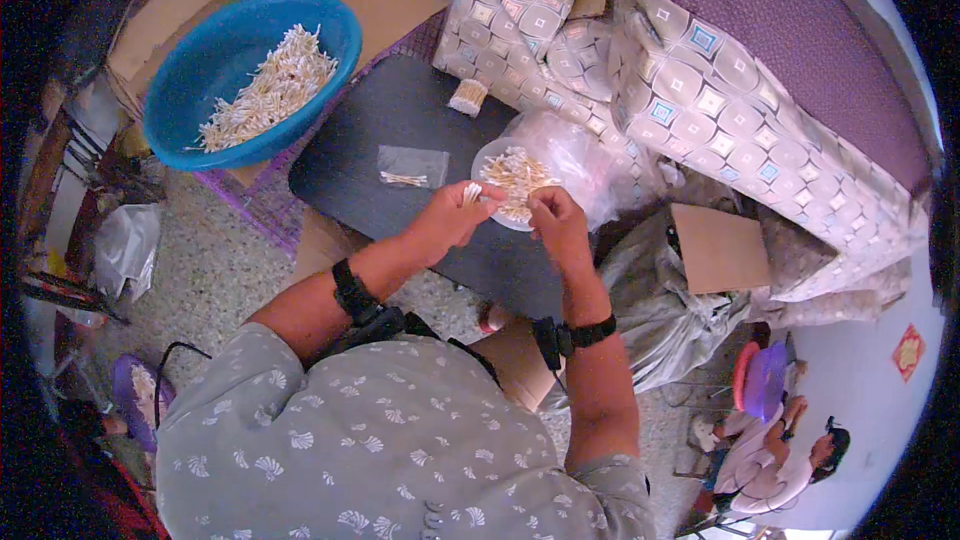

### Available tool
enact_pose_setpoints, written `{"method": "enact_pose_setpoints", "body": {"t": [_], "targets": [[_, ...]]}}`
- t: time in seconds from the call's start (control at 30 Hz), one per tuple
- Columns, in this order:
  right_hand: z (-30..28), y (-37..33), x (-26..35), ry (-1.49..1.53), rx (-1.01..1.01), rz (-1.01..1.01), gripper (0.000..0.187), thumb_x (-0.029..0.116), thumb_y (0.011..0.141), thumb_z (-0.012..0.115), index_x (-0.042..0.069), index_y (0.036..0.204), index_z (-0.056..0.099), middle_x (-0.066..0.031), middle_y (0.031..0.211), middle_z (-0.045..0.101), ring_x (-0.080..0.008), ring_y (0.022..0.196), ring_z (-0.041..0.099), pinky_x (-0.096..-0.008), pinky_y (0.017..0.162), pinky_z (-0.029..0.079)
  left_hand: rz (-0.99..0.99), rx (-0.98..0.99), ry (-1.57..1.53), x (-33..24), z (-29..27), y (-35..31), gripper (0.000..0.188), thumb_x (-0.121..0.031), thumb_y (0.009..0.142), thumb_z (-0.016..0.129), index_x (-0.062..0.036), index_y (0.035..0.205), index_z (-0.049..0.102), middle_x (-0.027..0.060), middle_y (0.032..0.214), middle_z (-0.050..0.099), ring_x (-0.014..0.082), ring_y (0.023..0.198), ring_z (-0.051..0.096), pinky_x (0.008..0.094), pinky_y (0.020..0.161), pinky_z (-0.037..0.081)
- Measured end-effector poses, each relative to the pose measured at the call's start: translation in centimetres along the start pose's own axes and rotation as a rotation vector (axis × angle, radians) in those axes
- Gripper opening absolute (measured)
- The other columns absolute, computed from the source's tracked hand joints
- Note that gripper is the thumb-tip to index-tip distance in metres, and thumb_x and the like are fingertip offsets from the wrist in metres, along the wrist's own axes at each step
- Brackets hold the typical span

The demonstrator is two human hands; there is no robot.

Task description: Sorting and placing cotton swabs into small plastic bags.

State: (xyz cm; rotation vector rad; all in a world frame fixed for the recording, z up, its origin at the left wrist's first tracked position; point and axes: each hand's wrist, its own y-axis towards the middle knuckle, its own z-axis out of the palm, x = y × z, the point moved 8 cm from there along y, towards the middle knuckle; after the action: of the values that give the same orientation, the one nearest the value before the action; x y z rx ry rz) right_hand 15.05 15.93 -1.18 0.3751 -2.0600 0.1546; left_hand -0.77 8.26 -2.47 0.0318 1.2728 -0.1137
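Several cotton swabs (472,192) stick out of my left hand (452,216), their white tips showing above its closed fingers. My right hand (557,225) is pinched at the near right rim of a white bowl (487,152); whatever its fingertips hold is too small to make out. Loose cotton swabs (515,175) fill the bowl, lying in all directions. Left of it, a small clear plastic bag (420,159) with a few swabs inside lies flat on the dark table (345,155). A bundle of swabs (468,96) stands near the table's far edge.
A blue basin (185,90) with a large heap of swabs sits at the far left on cardboard. Clear plastic bags (580,160) bunch up right of the bowl, beside a patterned cloth-covered seat (690,80). A cardboard piece (722,248) lies to the right. Another person (775,460) sits at the lower right.
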Motion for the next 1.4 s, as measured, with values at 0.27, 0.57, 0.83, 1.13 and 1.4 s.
{"method": "enact_pose_setpoints", "body": {"t": [0.27,0.57,0.83,1.13,1.4], "targets": [[4.1,-5.9,2.0,0.556,0.175,0.156,0.010,0.018,0.090,0.056,0.008,0.089,0.056,0.0014,0.075,0.056,-0.0082,0.064,0.053,-0.0225,0.057,0.047,-0.044,0.032,-0.105,-1.2,1.3,0.1,0.022,-0.024,0.089,0.059,-0.0080,0.105,0.062,-0.0084,0.062,0.045,0.0016,0.047,0.032,0.0197,0.040,0.022],[4.2,-7.7,2.7,0.645,0.171,0.097,0.009,0.017,0.090,0.056,0.009,0.093,0.055,0.0003,0.085,0.057,-0.0075,0.072,0.053,-0.0218,0.059,0.047,-0.002,0.059,0.108,-1.9,2.5,-0.5,0.022,-0.028,0.089,0.059,-0.0083,0.098,0.064,-0.0062,0.064,0.051,0.0035,0.049,0.039,0.0196,0.043,0.031],[2.6,-7.9,2.8,0.568,0.016,0.012,0.007,0.011,0.087,0.059,0.006,0.089,0.054,0.0001,0.076,0.056,-0.0082,0.065,0.053,-0.0229,0.057,0.046,0.023,0.056,0.111,-1.9,2.5,-1.1,0.020,-0.026,0.089,0.060,-0.0083,0.098,0.064,-0.0056,0.064,0.051,0.0037,0.050,0.040,0.0207,0.044,0.032],[0.0,-7.7,3.3,0.608,-0.154,-0.080,0.008,0.007,0.084,0.063,0.006,0.089,0.056,0.0009,0.076,0.056,-0.0071,0.062,0.052,-0.0215,0.055,0.044,-0.017,0.042,0.166,-1.8,2.7,-1.6,0.018,-0.026,0.089,0.061,-0.0095,0.094,0.065,-0.0078,0.062,0.048,0.0032,0.050,0.039,0.0205,0.044,0.031],[0.0,-7.7,4.4,0.627,-0.134,-0.088,0.008,0.006,0.084,0.064,0.006,0.090,0.059,0.0021,0.076,0.057,-0.0059,0.062,0.052,-0.0202,0.056,0.043,-0.006,0.123,0.281,-1.6,3.6,-1.7,0.016,-0.027,0.088,0.060,-0.0104,0.087,0.062,-0.0076,0.062,0.050,0.0030,0.050,0.040,0.0204,0.044,0.032]]}}
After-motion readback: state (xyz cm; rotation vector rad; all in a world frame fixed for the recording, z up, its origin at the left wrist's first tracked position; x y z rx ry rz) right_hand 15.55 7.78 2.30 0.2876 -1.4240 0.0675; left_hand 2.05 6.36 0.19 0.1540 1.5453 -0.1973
